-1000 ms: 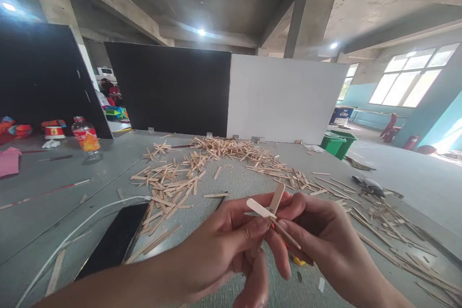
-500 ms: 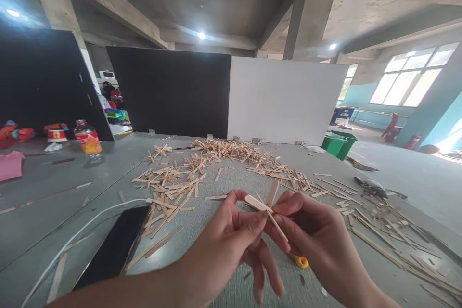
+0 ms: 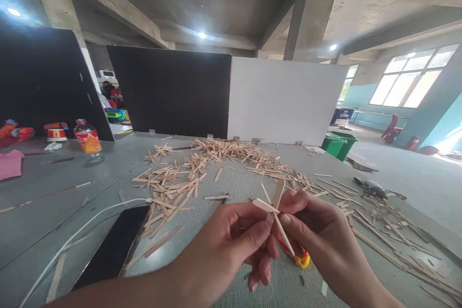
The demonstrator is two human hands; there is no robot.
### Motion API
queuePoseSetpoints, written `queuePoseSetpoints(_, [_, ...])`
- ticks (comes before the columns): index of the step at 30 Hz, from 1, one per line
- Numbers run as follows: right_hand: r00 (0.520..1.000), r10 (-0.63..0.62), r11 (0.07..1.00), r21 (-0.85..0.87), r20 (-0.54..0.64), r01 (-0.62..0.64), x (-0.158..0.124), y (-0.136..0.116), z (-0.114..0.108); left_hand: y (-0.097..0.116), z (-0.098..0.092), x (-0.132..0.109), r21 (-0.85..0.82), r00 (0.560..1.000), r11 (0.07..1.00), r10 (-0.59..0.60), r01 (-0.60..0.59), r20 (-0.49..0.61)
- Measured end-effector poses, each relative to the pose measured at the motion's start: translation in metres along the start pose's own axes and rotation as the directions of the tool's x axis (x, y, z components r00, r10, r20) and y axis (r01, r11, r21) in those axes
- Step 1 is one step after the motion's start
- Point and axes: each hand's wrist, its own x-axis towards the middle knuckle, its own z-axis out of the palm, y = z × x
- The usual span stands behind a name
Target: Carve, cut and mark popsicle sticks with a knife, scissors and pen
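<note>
Crossed wooden craft sticks (image 3: 277, 193), joined or overlapping near their middles, are held up in front of me between both hands. The thumb and forefinger of my left hand (image 3: 238, 238) pinch the lower end of one flat stick, with the other fingers curled beneath. From the other side, my right hand (image 3: 319, 228) has its thumb and forefinger closed on the crossing sticks. Its fingertips partly hide the joint. A yellow and red object (image 3: 302, 261), perhaps a tool handle, lies on the table below, partly covered by a stick and my hands.
Piles of loose sticks (image 3: 238, 150) spread across the grey table (image 3: 119, 166). At left lie a phone (image 3: 111, 245) and white cable (image 3: 94, 216), with a drink bottle (image 3: 87, 138) farther back. Black and white panels (image 3: 285, 101) stand behind; green bins (image 3: 335, 144) are beyond the table.
The crossed sticks have turned and moved slightly right, so more of them shows. My left fingers have curled in under them, uncovering more of the yellow and red object.
</note>
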Motion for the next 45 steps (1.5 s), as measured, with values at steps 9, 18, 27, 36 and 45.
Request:
queuePoseSetpoints(9, [0.971, 0.109, 0.989, 0.076, 0.213, -0.128, 0.001, -0.009, -0.008, 0.001, 0.0, -0.003, 0.084, 0.999, 0.995, 0.049, -0.048, -0.004])
queuePoseSetpoints(18, [0.967, 0.083, 0.988, 0.108, 0.242, -0.112, 0.005, -0.003, -0.011, 0.004, -0.002, -0.005, 0.246, 1.0, 0.969, 0.028, -0.027, -0.001])
queuePoseSetpoints(27, [0.933, 0.185, 0.956, 0.163, 0.309, -0.243, 0.006, 0.003, -0.024, 0.011, -0.004, -0.005, 0.304, 0.999, 0.952, -0.04, 0.03, 0.026])
queuePoseSetpoints(36, [0.947, 0.168, 0.955, 0.194, 0.272, -0.226, 0.006, 0.0, -0.016, 0.011, -0.007, -0.004, 0.336, 0.998, 0.941, -0.054, 0.039, 0.038])
queuePoseSetpoints(45, [0.957, 0.141, 0.949, 0.24, 0.253, -0.203, 0.006, 0.001, -0.008, 0.005, -0.003, -0.001, 0.153, 0.998, 0.988, -0.017, 0.007, 0.066])
